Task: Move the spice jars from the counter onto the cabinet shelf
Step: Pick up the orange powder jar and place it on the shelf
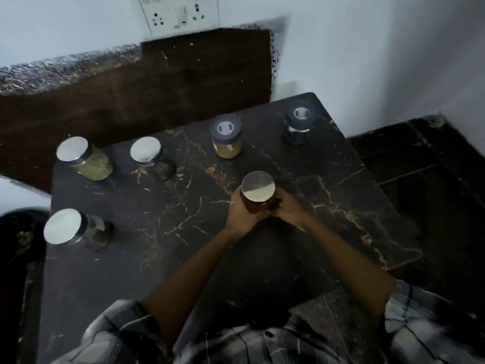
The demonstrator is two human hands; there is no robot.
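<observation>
Both hands hold one jar with a silver lid and dark reddish contents (257, 189) over the middle of the dark marble counter (183, 232). My left hand (240, 211) wraps its left side; my right hand (287, 206) grips its right side. Other jars stand on the counter: a silver-lidded jar of green powder (84, 158) at back left, a silver-lidded dark jar (152, 158) beside it, a grey-lidded jar of yellow powder (226, 136), a grey-lidded dark jar (299, 123) at back right, and a silver-lidded jar (76, 228) at front left. No cabinet shelf is in view.
A dark stone backsplash (157, 82) rises behind the counter, with a white wall socket panel (178, 14) above it. A pale wall (367, 61) closes the right side, and dark floor tiles (420, 164) lie below the counter's right edge.
</observation>
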